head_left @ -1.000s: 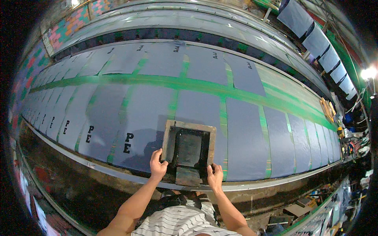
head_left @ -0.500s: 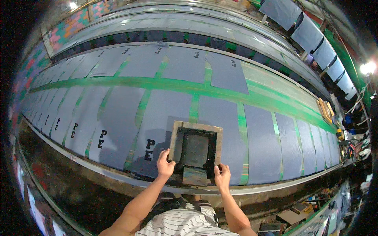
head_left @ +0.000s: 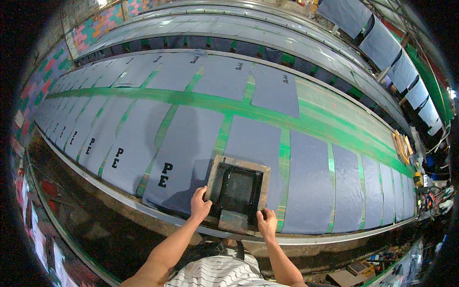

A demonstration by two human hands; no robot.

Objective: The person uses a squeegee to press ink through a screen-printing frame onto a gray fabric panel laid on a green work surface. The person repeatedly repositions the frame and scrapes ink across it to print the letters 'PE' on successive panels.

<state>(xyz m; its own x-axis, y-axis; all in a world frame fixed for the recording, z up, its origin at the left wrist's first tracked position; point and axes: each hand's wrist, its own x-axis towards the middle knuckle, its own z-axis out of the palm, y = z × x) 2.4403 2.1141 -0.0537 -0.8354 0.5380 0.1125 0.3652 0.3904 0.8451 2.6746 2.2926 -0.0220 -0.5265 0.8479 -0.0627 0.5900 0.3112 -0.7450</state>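
Observation:
A square screen frame [head_left: 263,184] with pale, stained edges and a dark, ink-smeared middle is over a blue-grey fabric panel [head_left: 253,138] near the long table's front edge. My left hand [head_left: 201,203] grips the frame's left side, fingers wrapped round it. At the lower right corner, my right hand [head_left: 266,219] has its fingers closed on the frame. Just left of it lies a panel with large black printed characters [head_left: 165,174]. The frame hides part of the panel beneath, and whether it rests flat on that panel I cannot tell.
The green-striped table [head_left: 334,105] carries two rows of panels. Parallel tables [head_left: 215,28] stand behind it, with hanging sheets [head_left: 380,45] at upper right. Wooden frames [head_left: 401,146] sit at the right end. A painted brick wall [head_left: 86,36] is at left, clutter [head_left: 363,268] at lower right.
The screen frame shifted slightly left, then back right relative to the panels, with both hands holding it throughout. It now sits a little lower in the view, turned slightly clockwise.

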